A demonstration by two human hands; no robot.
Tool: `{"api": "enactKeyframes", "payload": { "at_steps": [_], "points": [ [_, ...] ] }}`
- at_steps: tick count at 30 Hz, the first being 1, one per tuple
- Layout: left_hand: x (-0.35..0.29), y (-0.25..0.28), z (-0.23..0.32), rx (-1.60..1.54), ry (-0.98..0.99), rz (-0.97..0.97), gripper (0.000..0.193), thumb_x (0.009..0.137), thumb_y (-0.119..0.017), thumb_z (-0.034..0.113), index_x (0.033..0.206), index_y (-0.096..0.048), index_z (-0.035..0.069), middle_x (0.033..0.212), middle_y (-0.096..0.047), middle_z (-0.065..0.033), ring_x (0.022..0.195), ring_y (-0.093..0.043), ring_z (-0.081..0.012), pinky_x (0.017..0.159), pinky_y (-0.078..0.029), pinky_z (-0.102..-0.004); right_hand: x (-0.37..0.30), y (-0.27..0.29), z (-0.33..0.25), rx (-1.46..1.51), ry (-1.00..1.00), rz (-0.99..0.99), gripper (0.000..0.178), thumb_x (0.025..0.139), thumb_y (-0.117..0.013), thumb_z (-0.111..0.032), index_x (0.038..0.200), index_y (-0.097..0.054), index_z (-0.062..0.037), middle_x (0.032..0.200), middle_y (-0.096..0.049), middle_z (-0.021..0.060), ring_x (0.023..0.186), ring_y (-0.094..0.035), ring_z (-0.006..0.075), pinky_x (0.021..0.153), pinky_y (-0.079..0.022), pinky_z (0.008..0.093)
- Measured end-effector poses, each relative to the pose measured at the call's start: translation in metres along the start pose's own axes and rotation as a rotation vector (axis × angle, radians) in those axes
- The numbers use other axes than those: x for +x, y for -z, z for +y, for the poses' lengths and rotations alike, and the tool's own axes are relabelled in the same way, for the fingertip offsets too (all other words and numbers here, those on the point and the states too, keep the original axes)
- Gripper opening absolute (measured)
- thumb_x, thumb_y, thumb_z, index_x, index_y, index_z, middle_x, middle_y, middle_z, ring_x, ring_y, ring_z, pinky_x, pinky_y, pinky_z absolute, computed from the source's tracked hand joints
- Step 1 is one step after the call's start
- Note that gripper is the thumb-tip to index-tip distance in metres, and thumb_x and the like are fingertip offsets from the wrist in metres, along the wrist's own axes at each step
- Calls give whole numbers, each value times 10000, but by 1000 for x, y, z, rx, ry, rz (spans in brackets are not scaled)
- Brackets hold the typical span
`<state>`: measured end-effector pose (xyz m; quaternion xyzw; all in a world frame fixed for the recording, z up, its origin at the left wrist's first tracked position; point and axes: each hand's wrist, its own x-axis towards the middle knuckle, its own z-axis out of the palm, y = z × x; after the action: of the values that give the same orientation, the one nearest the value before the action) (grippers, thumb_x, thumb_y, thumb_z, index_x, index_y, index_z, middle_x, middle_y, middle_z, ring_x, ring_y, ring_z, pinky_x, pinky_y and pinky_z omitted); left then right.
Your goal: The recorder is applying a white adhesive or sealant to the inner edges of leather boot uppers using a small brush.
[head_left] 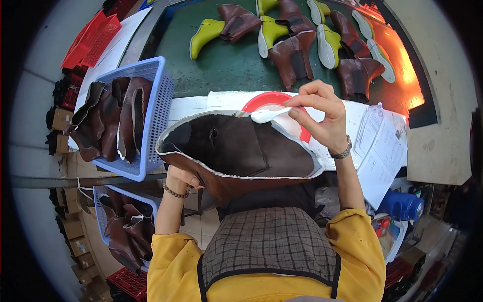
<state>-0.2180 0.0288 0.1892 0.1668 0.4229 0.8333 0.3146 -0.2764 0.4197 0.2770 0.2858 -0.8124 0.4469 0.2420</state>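
Observation:
My left hand [181, 182] grips a brown leather boot upper [236, 146] from below, near its left end. The upper lies open toward me, its dark lining showing and its edge pale all round. Above its far rim, my right hand [322, 111] pinches a small brush [271, 115] between thumb and fingers. The brush is white, with a tan tip pointing left at the upper's far edge. Just behind it, a red-rimmed round dish [266, 97] with pale contents is partly hidden by the brush and my hand.
Left stands a blue basket [160, 100] of brown uppers, with another blue basket [102, 211] below. Brown boots with yellow-green feet [206, 36] lie across the green bench [176, 65], under an orange glow at right. Papers [380, 156] and a blue jug [402, 205] are right.

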Motion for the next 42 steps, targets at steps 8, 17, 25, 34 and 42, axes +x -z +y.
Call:
{"api": "enactKeyframes", "payload": {
  "at_steps": [8,17,25,34,42],
  "points": [
    [23,-10,11,-101,146,-8,572,688,-797,-6,1199,-604,-175,776,-690,-231,513,-589,-245,440,-444,-350,-8,2,11,30,-85,-36,201,785,-824,-58,986,-817,-71,915,-671,46,893,-593,180,818,-441,322],
    [26,-21,11,-129,295,25,588,658,-743,-49,1206,-569,-170,658,-621,-175,451,-556,-237,396,-426,-345,27,22,2,-113,92,-132,166,782,-850,-125,945,-818,-122,823,-664,-10,792,-597,123,819,-344,321],
    [46,-38,11,-143,441,-127,567,706,-734,-40,1239,-568,-144,762,-659,-171,459,-570,-209,387,-434,-316,48,9,1,-107,201,-302,197,752,-854,-136,946,-822,-124,846,-634,-8,809,-565,155,834,-355,332],
    [37,-41,2,-215,454,-23,548,715,-718,-39,1237,-573,-126,789,-668,-183,463,-576,-224,392,-451,-319,65,-30,8,44,346,-242,164,830,-830,-166,991,-806,-137,913,-642,-18,822,-587,123,775,-366,293],
    [50,12,17,-336,13,477,504,873,-665,199,1322,-579,-14,997,-723,-179,566,-634,-245,405,-463,-335,-97,17,102,107,-692,379,381,1076,-560,-202,791,-690,15,667,-568,-33,635,-486,54,590,-399,239]
  ]
}}
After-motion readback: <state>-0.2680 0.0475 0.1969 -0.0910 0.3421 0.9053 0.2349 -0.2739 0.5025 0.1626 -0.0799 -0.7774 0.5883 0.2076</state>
